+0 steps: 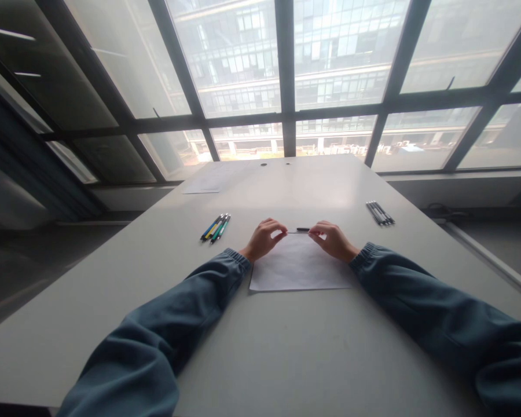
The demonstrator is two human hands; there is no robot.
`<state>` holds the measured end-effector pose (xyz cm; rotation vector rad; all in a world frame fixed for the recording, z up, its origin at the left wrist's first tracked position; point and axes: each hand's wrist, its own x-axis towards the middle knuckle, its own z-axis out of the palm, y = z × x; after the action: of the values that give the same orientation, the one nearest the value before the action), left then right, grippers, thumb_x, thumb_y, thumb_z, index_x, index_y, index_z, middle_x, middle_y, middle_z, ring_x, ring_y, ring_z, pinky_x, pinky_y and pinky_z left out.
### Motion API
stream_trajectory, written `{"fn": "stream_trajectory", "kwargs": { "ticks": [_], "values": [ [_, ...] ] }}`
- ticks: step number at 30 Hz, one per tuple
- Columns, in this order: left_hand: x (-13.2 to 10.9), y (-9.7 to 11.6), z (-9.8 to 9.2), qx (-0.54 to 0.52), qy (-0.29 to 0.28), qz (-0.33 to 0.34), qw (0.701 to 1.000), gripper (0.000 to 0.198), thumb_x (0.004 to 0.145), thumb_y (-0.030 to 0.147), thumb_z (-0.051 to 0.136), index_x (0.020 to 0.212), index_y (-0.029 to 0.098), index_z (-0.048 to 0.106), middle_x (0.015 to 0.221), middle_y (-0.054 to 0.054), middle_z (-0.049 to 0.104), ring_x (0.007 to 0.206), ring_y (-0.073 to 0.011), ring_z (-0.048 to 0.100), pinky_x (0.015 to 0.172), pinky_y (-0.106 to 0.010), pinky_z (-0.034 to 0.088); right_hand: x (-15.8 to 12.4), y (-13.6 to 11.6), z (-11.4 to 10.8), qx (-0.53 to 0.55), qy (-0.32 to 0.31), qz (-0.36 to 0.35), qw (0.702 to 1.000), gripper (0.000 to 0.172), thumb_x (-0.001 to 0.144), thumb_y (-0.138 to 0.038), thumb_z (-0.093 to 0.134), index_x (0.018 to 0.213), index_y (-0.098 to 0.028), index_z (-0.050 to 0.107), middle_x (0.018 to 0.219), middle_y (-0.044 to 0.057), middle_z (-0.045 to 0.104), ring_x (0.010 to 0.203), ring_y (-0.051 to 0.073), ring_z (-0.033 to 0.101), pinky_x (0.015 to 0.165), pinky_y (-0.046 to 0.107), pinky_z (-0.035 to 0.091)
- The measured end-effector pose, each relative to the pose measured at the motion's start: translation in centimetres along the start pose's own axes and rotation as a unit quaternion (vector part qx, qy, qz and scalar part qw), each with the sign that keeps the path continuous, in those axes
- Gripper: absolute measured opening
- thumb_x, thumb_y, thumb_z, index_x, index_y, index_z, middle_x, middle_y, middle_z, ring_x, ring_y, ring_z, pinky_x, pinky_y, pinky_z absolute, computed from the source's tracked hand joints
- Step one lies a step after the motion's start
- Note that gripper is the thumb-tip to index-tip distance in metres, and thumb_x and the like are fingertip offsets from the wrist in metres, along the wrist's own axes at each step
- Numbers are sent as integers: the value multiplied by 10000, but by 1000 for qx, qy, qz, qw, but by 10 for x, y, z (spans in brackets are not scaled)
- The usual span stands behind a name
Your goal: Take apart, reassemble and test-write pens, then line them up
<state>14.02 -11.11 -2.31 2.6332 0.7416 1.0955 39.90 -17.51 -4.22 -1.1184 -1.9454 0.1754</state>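
Observation:
My left hand (267,238) and my right hand (333,238) face each other over the far edge of a white paper sheet (301,269). Thumb and fingers of both hands are pinched. Between the fingertips runs a thin dark rod (292,233), like a pen refill, with the left fingers on one end and the right fingers at the other. A short black pen part (303,229) shows just beyond the rod, close to my right fingertips. Whether it lies on the table or is held, I cannot tell.
Several pens with coloured parts (216,227) lie in a group on the left of the white table (286,347). Another row of several pens (380,213) lies at the right. Further back are paper sheets (206,179) and a dark round table fitting (263,164).

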Motion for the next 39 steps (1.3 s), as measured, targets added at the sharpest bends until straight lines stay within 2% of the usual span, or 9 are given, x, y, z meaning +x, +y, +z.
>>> {"fn": "stream_trajectory", "kwargs": {
  "ticks": [7, 15, 21, 23, 25, 28, 32, 36, 39],
  "values": [
    [-2, 0, 4, 2, -5, 27, 1000, 129, 944, 304, 638, 894, 211, 712, 906, -47, 742, 912, -193, 653, 905, -370, 510, 0, 0, 1, -3, -17, -28, 999, 250, 967, -304, 555, 814, -199, 722, 772, 60, 670, 747, 191, 580, 738, 327, 474],
    [-1, 2, 3, -7, 0, 23, 1000, 151, 951, 324, 625, 917, 208, 715, 914, -56, 743, 910, -197, 656, 908, -381, 521, -1, -2, -1, -20, -40, -48, 998, 319, 994, -340, 515, 809, -198, 733, 754, 67, 657, 730, 190, 577, 715, 313, 463],
    [-1, 2, 2, -13, -8, 22, 1000, 146, 950, 326, 628, 918, 208, 709, 929, -60, 739, 924, -203, 654, 916, -385, 522, -2, 1, 1, -18, -42, -44, 998, 304, 996, -336, 517, 820, -207, 730, 776, 64, 665, 748, 188, 584, 733, 306, 457],
    [-1, 2, 2, -22, -6, 30, 999, 152, 925, 347, 669, 975, 208, 702, 948, -62, 737, 939, -204, 653, 921, -383, 521, -2, 1, 1, -13, -38, -42, 998, 300, 994, -332, 519, 820, -207, 729, 782, 66, 670, 755, 192, 587, 737, 310, 458],
    [-1, 1, 2, -29, 1, 29, 999, 298, 868, 389, 737, 1099, 211, 676, 993, -66, 729, 952, -209, 651, 915, -378, 524, -2, 1, 1, -17, -33, -39, 999, 296, 993, -323, 515, 821, -207, 726, 785, 68, 671, 763, 196, 585, 746, 317, 459],
    [-1, -4, 3, -16, 18, -2, 1000, 541, 793, 456, 796, 1241, 220, 607, 1029, -70, 705, 958, -217, 643, 882, -366, 531, -1, 1, 0, -30, -18, -35, 999, 287, 994, -301, 505, 817, -209, 712, 778, 64, 664, 778, 201, 581, 760, 322, 454],
    [-2, -12, 4, 22, 29, -75, 997, 536, 828, 521, 741, 1236, 205, 597, 905, -40, 681, 859, -205, 641, 818, -333, 517, -1, 2, -1, -53, 12, -10, 998, 285, 991, -285, 498, 797, -201, 691, 756, 61, 644, 765, 203, 575, 741, 316, 447],
    [-3, -13, 2, 51, -15, -178, 983, 411, 940, 579, 554, 1049, 196, 659, 720, 4, 646, 634, -167, 597, 662, -283, 455, 0, 3, -1, -74, 38, 11, 996, 288, 985, -286, 510, 767, -195, 674, 747, 57, 636, 744, 197, 570, 730, 312, 441],
    [-3, -12, 1, 76, -57, -204, 974, 438, 962, 584, 502, 884, 191, 681, 710, -13, 663, 632, -168, 595, 627, -269, 415, 0, 6, 0, -77, 47, 10, 996, 288, 983, -288, 516, 756, -196, 666, 728, 53, 633, 726, 194, 567, 718, 310, 437]
  ]
}}
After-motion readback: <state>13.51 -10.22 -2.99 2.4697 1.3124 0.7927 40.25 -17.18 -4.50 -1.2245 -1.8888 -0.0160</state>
